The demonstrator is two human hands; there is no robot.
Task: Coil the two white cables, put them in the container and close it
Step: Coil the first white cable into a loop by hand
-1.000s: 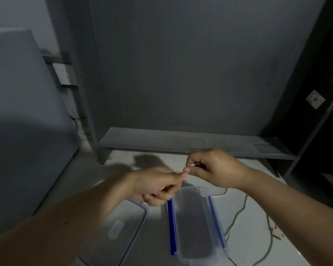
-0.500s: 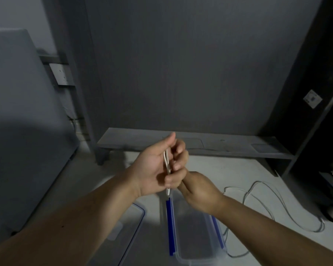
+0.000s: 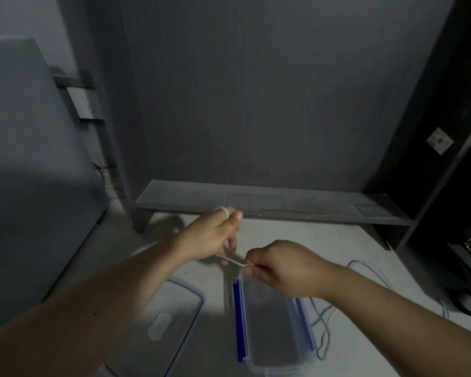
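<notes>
The desk surface (image 3: 297,240) was recorded as pale and dimly lit, with a low grey shelf (image 3: 256,202) along its far edge against the wall. The clear container (image 3: 272,330), blue clips on its long sides, was set open directly below the hands, presumably so that a finished coil could be dropped straight in. Its lid (image 3: 169,319) was laid just left of it, apart, leaving the opening unobstructed.

The left hand (image 3: 215,238) was raised with fingers spread; a turn of white cable (image 3: 230,260) was seen looped over one fingertip, so the hand was judged to serve as a former for winding. The right hand (image 3: 280,268) was closed in a pinch on the cable, which was drawn taut between the hands just above the container's far end.

Slack cable (image 3: 324,319) was noted trailing on the desk to the right of the container, partly hidden by the right forearm; whether it belonged to the same or the second cable could not be determined. Snagging on the container rim was judged possible.
</notes>
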